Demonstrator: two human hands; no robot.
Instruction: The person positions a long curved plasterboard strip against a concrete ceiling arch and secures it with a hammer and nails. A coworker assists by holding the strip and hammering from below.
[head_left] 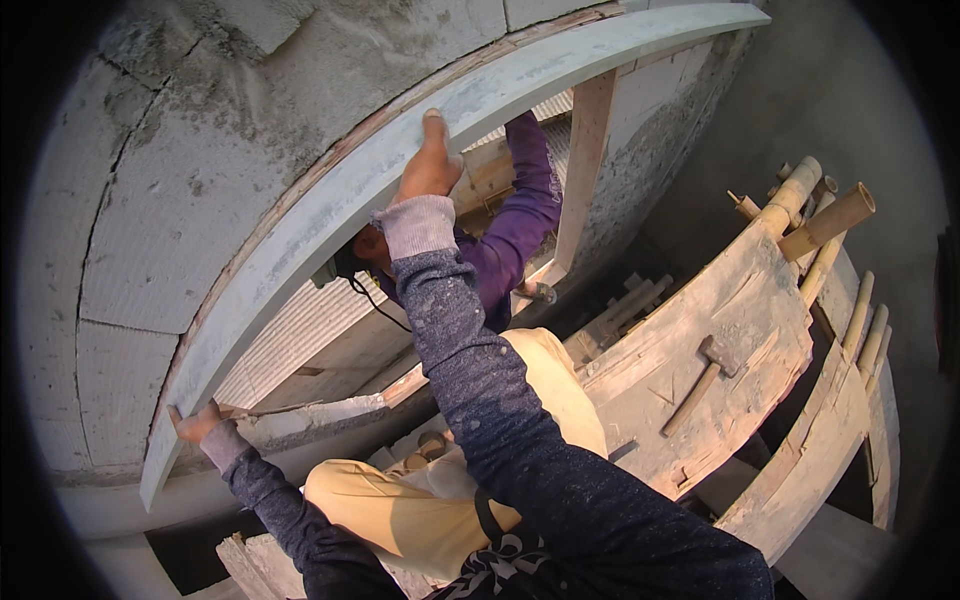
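Observation:
A long, flat pale-grey bar (345,170), bowed by the lens, runs along the edge of a wooden-framed opening in the block wall. My right hand (430,165) grips it near the middle. The thumb lies on its face; the fingers are partly hidden under its edge. Toward the lower left end, my left hand (196,422) is closed on the same bar, with its fingers partly behind it. A reddish-brown wooden strip (300,185) shows between the bar and the wall blocks.
In the opening, a co-worker in a purple sleeve (512,235) reaches up behind the bar. A hammer (700,385) lies on scaffold planks (640,410) at the right. Bamboo poles (825,222) stick up beyond it. The grey block wall (180,230) fills the upper left.

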